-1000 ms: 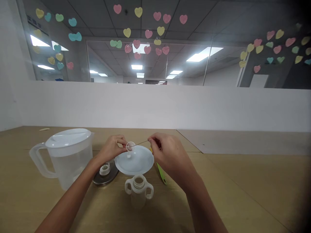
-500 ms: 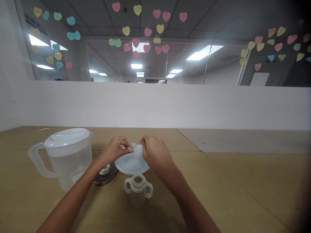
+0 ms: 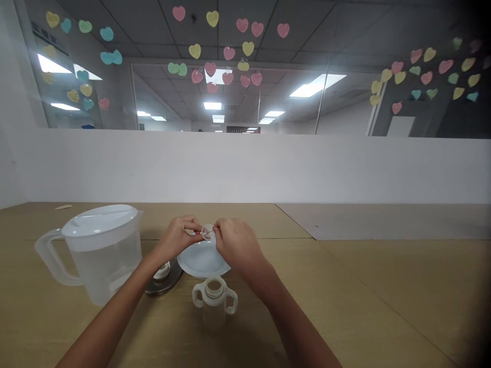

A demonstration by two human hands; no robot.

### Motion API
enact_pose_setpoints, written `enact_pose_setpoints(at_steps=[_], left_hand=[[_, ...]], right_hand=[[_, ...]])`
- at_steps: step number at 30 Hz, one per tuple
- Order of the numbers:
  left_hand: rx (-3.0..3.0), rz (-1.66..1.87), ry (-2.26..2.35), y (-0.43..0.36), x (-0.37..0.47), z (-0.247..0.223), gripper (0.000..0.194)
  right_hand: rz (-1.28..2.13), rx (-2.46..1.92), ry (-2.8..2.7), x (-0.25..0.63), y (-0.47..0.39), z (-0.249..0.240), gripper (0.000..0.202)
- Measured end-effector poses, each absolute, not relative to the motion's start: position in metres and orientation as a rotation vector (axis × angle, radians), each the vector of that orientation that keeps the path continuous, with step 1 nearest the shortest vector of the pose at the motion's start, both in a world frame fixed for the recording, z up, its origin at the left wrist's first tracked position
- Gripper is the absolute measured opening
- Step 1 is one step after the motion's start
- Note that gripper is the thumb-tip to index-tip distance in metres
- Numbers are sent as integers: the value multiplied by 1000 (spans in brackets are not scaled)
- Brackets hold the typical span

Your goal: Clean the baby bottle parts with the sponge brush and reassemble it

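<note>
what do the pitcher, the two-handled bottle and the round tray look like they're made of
Pitcher: probably plastic, glossy, translucent; the wall shows through hazily.
Two-handled bottle: likely plastic, smooth, cloudy.
Round tray: seemingly metal, judging by its grey sheen.

Pastel heart-shaped notes (image 3: 212, 19) on glass (image 3: 284, 89) above white wall (image 3: 245, 168)

Heart-shaped notes (image 3: 210, 69) dot the window (image 3: 230, 97) above a white wall (image 3: 245, 168); the right edge looks murky.

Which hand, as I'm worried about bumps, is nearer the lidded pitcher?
Left. The left hand is just right of the pitcher; the right hand is farther right, overlapping the right side of the bowl in view.
</note>
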State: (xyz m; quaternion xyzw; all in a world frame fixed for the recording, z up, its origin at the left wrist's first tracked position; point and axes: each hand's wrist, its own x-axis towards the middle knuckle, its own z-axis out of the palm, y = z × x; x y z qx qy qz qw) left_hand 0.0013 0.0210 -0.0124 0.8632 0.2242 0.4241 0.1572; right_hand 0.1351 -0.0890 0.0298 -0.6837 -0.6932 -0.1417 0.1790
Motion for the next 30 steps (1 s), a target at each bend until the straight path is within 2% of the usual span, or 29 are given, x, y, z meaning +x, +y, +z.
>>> enact_pose_setpoints(at_steps=[21,30], left_hand=[[2419,1147,462,47,3,-31,21],[2551,1078,604,65,2,-49,21]], right_hand=[[-305,-1633,-1738,158,-146,62,18],[-302,-1396,-1443,201,-188,73,18]])
